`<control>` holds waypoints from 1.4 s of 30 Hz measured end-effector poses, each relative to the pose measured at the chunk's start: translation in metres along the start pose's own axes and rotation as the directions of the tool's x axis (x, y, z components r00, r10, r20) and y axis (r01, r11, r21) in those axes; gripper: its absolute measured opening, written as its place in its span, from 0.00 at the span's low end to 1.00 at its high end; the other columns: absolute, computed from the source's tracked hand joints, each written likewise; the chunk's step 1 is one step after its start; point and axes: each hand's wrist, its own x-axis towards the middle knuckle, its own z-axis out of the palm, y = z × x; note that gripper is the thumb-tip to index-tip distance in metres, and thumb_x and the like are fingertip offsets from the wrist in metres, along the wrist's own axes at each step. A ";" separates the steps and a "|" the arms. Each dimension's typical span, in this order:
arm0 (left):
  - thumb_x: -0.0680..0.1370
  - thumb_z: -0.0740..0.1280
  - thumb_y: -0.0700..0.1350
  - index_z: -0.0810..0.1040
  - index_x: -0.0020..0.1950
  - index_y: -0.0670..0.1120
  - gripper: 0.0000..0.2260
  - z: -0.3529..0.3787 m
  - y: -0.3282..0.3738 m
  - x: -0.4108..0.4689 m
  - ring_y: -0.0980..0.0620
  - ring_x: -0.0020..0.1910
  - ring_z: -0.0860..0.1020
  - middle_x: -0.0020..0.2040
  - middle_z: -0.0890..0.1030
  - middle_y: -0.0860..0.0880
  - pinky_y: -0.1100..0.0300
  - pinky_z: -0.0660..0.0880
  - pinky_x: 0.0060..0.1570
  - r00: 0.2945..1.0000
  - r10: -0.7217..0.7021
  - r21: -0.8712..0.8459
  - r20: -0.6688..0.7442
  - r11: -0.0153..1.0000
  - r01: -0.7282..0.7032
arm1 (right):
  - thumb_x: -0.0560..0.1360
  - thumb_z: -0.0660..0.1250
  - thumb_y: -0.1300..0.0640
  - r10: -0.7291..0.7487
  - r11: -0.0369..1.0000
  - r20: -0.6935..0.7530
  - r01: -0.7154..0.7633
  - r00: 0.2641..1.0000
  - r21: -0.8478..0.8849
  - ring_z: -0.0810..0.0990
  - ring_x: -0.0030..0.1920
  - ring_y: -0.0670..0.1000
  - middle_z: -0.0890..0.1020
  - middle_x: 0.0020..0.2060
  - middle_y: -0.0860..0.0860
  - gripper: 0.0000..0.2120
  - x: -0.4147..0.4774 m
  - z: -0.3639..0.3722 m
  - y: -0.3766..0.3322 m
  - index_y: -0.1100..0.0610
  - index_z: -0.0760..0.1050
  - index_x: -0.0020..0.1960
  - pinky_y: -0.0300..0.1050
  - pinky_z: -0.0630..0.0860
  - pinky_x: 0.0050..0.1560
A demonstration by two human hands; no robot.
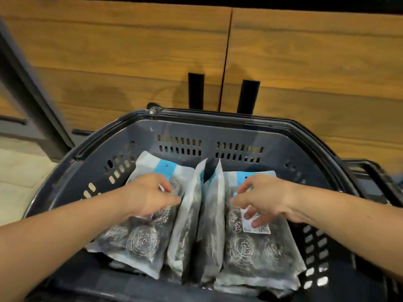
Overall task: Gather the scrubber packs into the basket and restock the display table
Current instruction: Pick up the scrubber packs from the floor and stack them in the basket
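A dark grey plastic basket [187, 131] fills the lower half of the head view. Inside lie several clear scrubber packs with blue-and-white headers and steel wool coils. One pack [139, 238] lies flat on the left, and my left hand [146, 195] pinches its upper part. Two packs [189, 214] stand on edge in the middle. On the right another pack [257, 251] tops a stack, and my right hand [266, 197] claws its upper part at the white label. The display table is out of view.
Wooden cabinet doors with two black vertical handles [195, 90] stand right behind the basket. A dark metal post [32, 94] slants at the left above pale floor [19, 171]. A folded basket handle [370, 168] sticks out at the right.
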 end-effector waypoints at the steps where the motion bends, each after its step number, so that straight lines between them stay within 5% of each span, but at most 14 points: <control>1: 0.75 0.74 0.50 0.79 0.55 0.48 0.12 -0.004 0.010 -0.003 0.52 0.32 0.74 0.43 0.78 0.47 0.66 0.69 0.27 0.999 0.028 -0.042 -0.021 0.999 -0.029 | 0.76 0.71 0.57 -0.040 0.999 -0.025 0.040 0.999 0.015 0.79 0.39 0.52 0.77 0.44 0.57 0.11 -0.006 -0.009 -0.002 0.59 0.73 0.56 0.50 0.83 0.41; 7: 0.75 0.74 0.48 0.79 0.56 0.48 0.12 -0.009 0.116 -0.033 0.51 0.41 0.80 0.42 0.81 0.47 0.55 0.76 0.40 0.943 0.306 -0.258 -0.135 0.908 -0.331 | 0.76 0.72 0.58 -0.294 0.918 -0.260 0.347 0.920 0.191 0.82 0.41 0.51 0.83 0.48 0.58 0.11 -0.060 -0.096 0.004 0.57 0.75 0.56 0.53 0.84 0.43; 10: 0.75 0.73 0.49 0.78 0.57 0.51 0.12 0.018 0.190 -0.051 0.51 0.46 0.83 0.50 0.83 0.48 0.54 0.80 0.47 0.877 0.437 -0.304 -0.198 0.824 -0.479 | 0.76 0.71 0.60 -0.350 0.853 -0.417 0.469 0.839 0.229 0.81 0.41 0.52 0.82 0.47 0.58 0.09 -0.097 -0.146 0.030 0.58 0.75 0.55 0.50 0.81 0.41; 19: 0.75 0.73 0.49 0.78 0.55 0.50 0.10 0.189 0.374 -0.088 0.52 0.46 0.82 0.51 0.83 0.48 0.48 0.81 0.51 0.755 0.655 -0.385 -0.034 0.688 -0.614 | 0.76 0.71 0.60 -0.154 0.798 -0.731 0.520 0.665 0.304 0.80 0.39 0.49 0.82 0.44 0.55 0.09 -0.183 -0.273 0.217 0.55 0.74 0.54 0.50 0.80 0.46; 24: 0.75 0.74 0.47 0.77 0.53 0.50 0.09 0.322 0.425 -0.102 0.52 0.43 0.79 0.49 0.80 0.43 0.53 0.78 0.44 0.730 0.658 -0.405 0.184 0.728 -0.554 | 0.75 0.71 0.60 0.070 0.858 -0.778 0.361 0.624 0.366 0.80 0.40 0.50 0.81 0.42 0.53 0.10 -0.196 -0.305 0.364 0.56 0.75 0.55 0.48 0.79 0.44; 27: 0.74 0.75 0.48 0.77 0.52 0.51 0.10 0.401 0.425 -0.097 0.52 0.44 0.79 0.52 0.81 0.45 0.53 0.78 0.46 0.732 0.604 -0.367 0.314 0.789 -0.493 | 0.74 0.73 0.55 0.169 0.938 -0.772 0.140 0.613 0.316 0.82 0.45 0.53 0.82 0.45 0.52 0.14 -0.190 -0.305 0.457 0.55 0.75 0.58 0.49 0.78 0.46; 30: 0.71 0.77 0.53 0.78 0.56 0.52 0.17 0.474 0.408 -0.083 0.51 0.50 0.80 0.54 0.80 0.49 0.49 0.80 0.54 0.774 0.501 -0.238 0.386 0.865 -0.441 | 0.74 0.73 0.51 0.239 0.967 -0.694 -0.105 0.679 0.230 0.81 0.48 0.52 0.80 0.51 0.52 0.21 -0.180 -0.288 0.541 0.54 0.72 0.63 0.45 0.79 0.46; 33: 0.75 0.74 0.50 0.76 0.63 0.48 0.19 0.532 0.385 -0.065 0.51 0.51 0.79 0.57 0.79 0.48 0.56 0.78 0.46 0.783 0.440 -0.091 0.440 0.889 -0.448 | 0.74 0.72 0.49 0.282 0.953 -0.617 -0.290 0.734 0.091 0.79 0.57 0.56 0.79 0.60 0.56 0.26 -0.164 -0.266 0.609 0.56 0.71 0.67 0.51 0.76 0.58; 36: 0.76 0.73 0.50 0.74 0.66 0.47 0.21 0.567 0.368 -0.043 0.51 0.51 0.76 0.59 0.78 0.48 0.65 0.71 0.37 0.814 0.365 0.043 0.451 0.902 -0.429 | 0.75 0.70 0.45 0.316 0.928 -0.558 -0.371 0.767 0.016 0.75 0.66 0.57 0.76 0.67 0.56 0.29 -0.149 -0.255 0.653 0.54 0.68 0.71 0.54 0.71 0.66; 40: 0.76 0.73 0.51 0.73 0.68 0.47 0.22 0.593 0.359 -0.010 0.54 0.53 0.73 0.63 0.75 0.49 0.62 0.67 0.46 0.847 0.340 0.214 0.408 0.866 -0.451 | 0.76 0.67 0.42 0.335 0.909 -0.503 -0.414 0.797 -0.051 0.73 0.68 0.57 0.73 0.69 0.55 0.31 -0.122 -0.259 0.683 0.52 0.63 0.75 0.56 0.70 0.68; 42: 0.75 0.73 0.49 0.72 0.68 0.47 0.23 0.604 0.359 0.008 0.54 0.51 0.71 0.62 0.72 0.49 0.63 0.67 0.42 0.867 0.329 0.257 0.375 0.861 -0.438 | 0.76 0.67 0.42 0.309 0.911 -0.492 -0.402 0.814 -0.093 0.73 0.67 0.57 0.73 0.69 0.55 0.32 -0.108 -0.265 0.689 0.52 0.62 0.75 0.55 0.72 0.66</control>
